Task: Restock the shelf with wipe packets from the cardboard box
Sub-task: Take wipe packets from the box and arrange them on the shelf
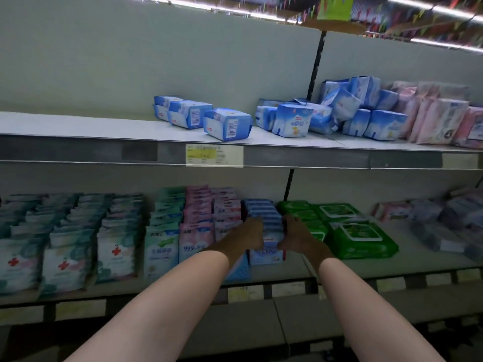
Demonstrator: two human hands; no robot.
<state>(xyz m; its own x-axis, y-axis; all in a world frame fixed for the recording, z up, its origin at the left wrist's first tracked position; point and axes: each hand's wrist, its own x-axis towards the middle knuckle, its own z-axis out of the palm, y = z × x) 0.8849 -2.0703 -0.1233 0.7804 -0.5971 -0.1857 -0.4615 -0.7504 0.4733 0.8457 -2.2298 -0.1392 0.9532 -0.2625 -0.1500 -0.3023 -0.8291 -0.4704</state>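
A row of blue wipe packets [266, 226] stands on edge on the lower shelf [287, 273], between pink packets and green packs. My left hand [248, 236] presses against the row's left side. My right hand [298, 235] presses against its right side, fingers reaching back along the packets. The row is squeezed between both hands. Another light blue packet [239, 270] lies low under my left wrist, partly hidden. The cardboard box is not in view.
Left of the blue row stand pink packets [196, 239], green-white packets [162, 246] and red-cross packets [68, 259]. Green lidded wipe packs [358, 236] lie to the right. The upper shelf [78, 126] carries blue packs [227, 124] and pink packs [439, 118].
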